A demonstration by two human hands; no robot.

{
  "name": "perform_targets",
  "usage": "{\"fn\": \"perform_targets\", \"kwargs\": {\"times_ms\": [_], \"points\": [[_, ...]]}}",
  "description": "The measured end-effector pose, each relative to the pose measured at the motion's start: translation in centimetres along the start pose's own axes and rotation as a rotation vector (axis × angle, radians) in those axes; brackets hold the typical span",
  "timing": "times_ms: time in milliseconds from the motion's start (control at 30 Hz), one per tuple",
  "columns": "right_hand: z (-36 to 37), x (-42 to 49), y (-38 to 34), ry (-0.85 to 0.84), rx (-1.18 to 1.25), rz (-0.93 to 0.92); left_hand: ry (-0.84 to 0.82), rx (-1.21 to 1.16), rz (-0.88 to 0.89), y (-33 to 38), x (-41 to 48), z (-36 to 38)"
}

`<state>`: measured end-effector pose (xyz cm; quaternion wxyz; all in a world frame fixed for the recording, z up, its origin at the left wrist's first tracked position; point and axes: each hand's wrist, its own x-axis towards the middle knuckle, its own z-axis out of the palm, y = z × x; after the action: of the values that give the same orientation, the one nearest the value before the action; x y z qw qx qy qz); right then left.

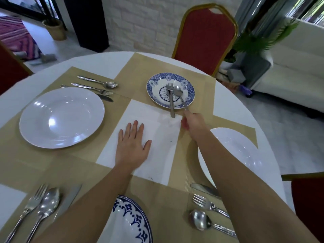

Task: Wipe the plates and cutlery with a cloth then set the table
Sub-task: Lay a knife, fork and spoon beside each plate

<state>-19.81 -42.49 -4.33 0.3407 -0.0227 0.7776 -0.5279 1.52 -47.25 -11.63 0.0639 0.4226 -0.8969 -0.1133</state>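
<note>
The left hand (pixel 130 148) lies flat, fingers spread, on the white cloth (pixel 163 146) at mid-table (pixel 105 62) — just beyond, the right hand (pixel 193 122) pinches the handle of a spoon (pixel 178 92) resting beside a fork (pixel 170 100) on the blue-patterned plate (pixel 154 85). Likely the cutlery-wiping step — the spoon next needs lifting onto the cloth.

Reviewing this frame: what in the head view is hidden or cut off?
- Head view: how the fingers of the right hand grip the steel spoon, hidden behind the hand itself.
- Head view: plain white round plate on the right, near side under the right forearm.
- Head view: blue-patterned white plate, cut by the bottom edge and crossed by the left forearm.
</note>
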Motion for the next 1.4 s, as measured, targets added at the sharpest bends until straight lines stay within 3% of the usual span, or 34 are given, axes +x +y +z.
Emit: {"fn": "perform_targets", "kwargs": {"times_ms": [233,500,800,1000,1167,1400], "points": [[1.1,1.2,-0.1,0.046,0.267,0.034,0.007,-0.013,0.006,-0.1,-0.1,0.0],[1.5,2.2,-0.1,0.114,0.319,0.038,0.036,-0.020,0.009,-0.2,0.0,0.2],[0.6,2.8,0.2,0.073,0.321,0.008,-0.012,0.009,0.004,-0.4,0.2,0.3],[-0.8,4.2,-0.2,0.092,0.289,-0.098,-0.085,0.037,-0.107,2.7,1.1,-1.3],[-2.4,5.7,-1.1,0.018,0.406,-0.094,-0.124,-0.012,-0.131,6.4,2.0,-1.8],[-3.6,7.5,-2.2,-0.036,0.434,-0.065,0.103,-0.301,-0.203,9.1,4.1,-2.0]]}}
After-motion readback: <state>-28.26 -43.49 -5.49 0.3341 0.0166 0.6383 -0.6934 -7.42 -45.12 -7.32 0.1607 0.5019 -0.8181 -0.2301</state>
